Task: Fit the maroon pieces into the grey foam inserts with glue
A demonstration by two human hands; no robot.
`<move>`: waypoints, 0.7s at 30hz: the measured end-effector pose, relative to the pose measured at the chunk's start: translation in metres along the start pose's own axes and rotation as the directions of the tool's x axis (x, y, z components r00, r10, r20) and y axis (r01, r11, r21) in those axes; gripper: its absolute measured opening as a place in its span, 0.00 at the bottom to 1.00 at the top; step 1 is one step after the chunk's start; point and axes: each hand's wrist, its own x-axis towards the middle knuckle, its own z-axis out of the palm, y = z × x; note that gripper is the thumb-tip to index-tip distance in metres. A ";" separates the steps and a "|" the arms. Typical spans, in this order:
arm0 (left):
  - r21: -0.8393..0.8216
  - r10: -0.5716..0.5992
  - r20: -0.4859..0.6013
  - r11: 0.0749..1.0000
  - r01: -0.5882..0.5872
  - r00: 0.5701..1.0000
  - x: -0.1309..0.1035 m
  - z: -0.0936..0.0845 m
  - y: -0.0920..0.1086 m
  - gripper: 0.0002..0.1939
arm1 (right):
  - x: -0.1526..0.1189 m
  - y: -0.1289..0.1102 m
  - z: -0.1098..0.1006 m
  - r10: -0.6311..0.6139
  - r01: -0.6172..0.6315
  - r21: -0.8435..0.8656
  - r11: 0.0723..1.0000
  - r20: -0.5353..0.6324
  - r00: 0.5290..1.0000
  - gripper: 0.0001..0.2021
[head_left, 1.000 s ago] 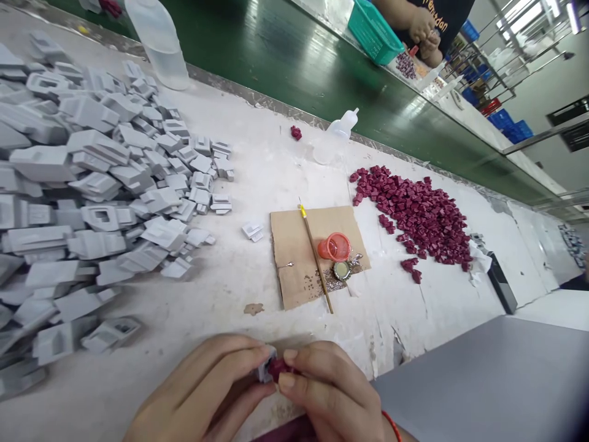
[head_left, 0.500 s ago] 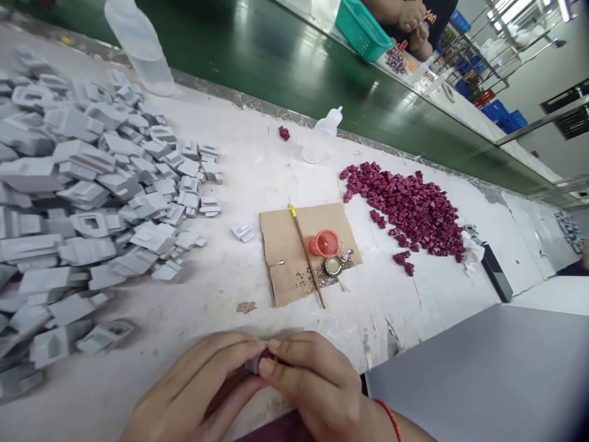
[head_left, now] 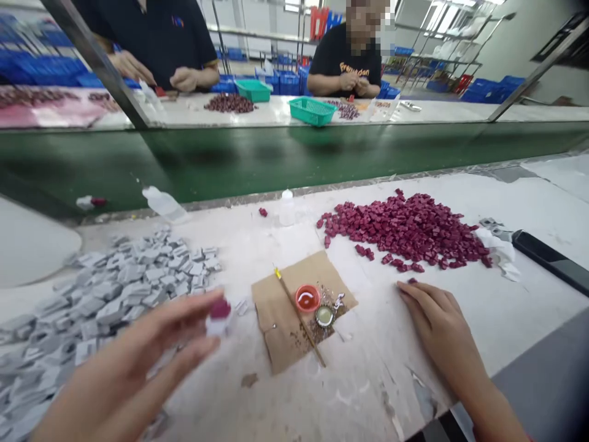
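My left hand [head_left: 151,362], smeared by motion, is over the near edge of the grey pieces. Between its thumb and fingertips sits a small maroon piece [head_left: 219,308] joined to or lying against a light grey piece [head_left: 217,326]. My right hand [head_left: 442,337] rests low over the white table just in front of the maroon heap [head_left: 405,233]. Its fingers are pressed together, and a bit of a small maroon piece [head_left: 412,280] shows at the fingertips; the rest is hidden. Many angular grey pieces [head_left: 138,276] are spread at left.
On a cardboard sheet [head_left: 271,344] stand a red cup [head_left: 307,298] of liquid and a metal cap [head_left: 324,316], with a thin brush [head_left: 299,316] across it. Bottles [head_left: 288,209] line the green belt [head_left: 230,159]. A black phone-like object [head_left: 552,261] lies right. Two people sit opposite.
The hands have come apart: the left went left with the maroon and grey piece, the right went right to the maroon heap. The view has tilted up and levelled.
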 end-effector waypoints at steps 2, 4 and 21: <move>0.177 0.127 -0.040 0.977 -0.118 0.991 0.071 0.000 0.026 0.25 | -0.005 0.004 0.003 -0.022 0.023 0.035 0.999 -0.048 0.999 0.15; 0.219 0.192 -0.035 0.959 -0.180 0.981 0.140 0.015 0.051 0.21 | -0.009 0.003 0.004 -0.037 0.043 0.052 0.998 -0.095 0.995 0.13; 0.398 0.373 0.254 0.801 -0.448 0.893 0.111 0.016 0.031 0.18 | -0.031 -0.008 0.000 0.454 -0.310 0.551 0.775 -0.145 0.879 0.12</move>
